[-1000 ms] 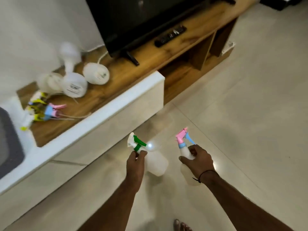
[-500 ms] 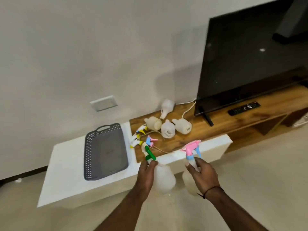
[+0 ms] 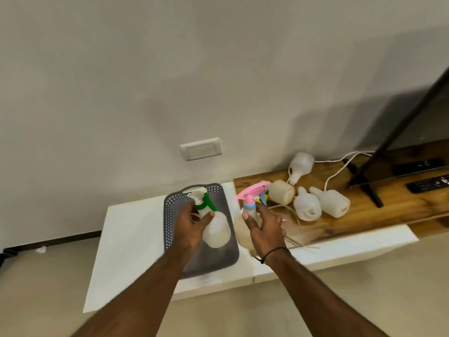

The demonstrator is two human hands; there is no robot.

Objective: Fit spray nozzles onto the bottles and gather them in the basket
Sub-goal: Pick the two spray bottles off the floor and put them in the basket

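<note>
Two bottles are fitted: the left hand [image 3: 192,221] grips the green-nozzled bottle [image 3: 215,227] over the grey basket [image 3: 173,203], the right hand [image 3: 264,228] clasps the pink-nozzled bottle [image 3: 249,215] beside it, while four uncapped bottles [image 3: 307,206] wait on the wooden shelf [image 3: 401,203].

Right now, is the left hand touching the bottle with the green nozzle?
Touching. The head view shows the left hand with its fingers curled round the neck of the green-nozzle bottle, holding it over the grey basket.
</note>
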